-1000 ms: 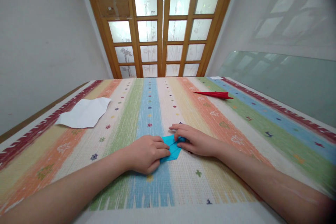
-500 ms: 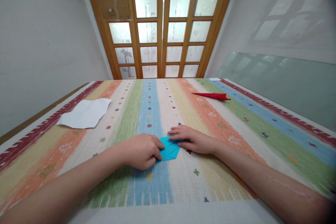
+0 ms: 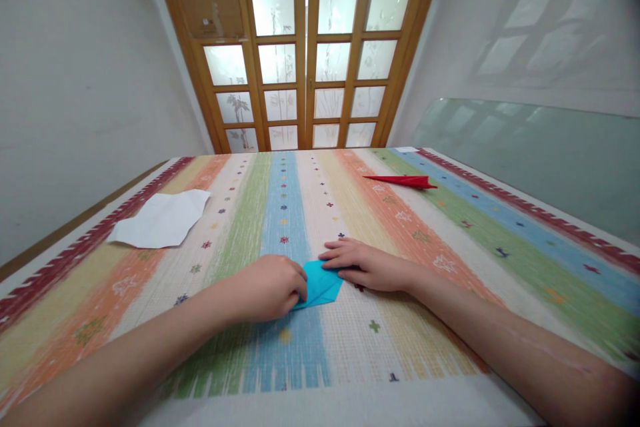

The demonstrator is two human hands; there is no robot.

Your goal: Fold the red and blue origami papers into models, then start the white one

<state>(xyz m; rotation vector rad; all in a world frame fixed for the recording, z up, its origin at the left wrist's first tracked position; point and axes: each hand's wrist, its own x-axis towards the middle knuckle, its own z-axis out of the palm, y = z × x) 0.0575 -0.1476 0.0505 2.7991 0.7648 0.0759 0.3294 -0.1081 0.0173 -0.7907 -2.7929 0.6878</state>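
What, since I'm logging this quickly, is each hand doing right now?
Left hand: curled over the left end of the blue paper; whether it pinches it cannot be told.
Right hand: open, resting partly on the paper.

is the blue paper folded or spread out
Folded: the blue paper shows slanted edges and a flap line across its surface.

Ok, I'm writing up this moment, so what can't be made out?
In the head view:
Blue paper: left end hidden by the left hand, upper right part by the right hand.
Far white thing: too small to identify.
Left arm and right arm: cut off by the frame's edges.
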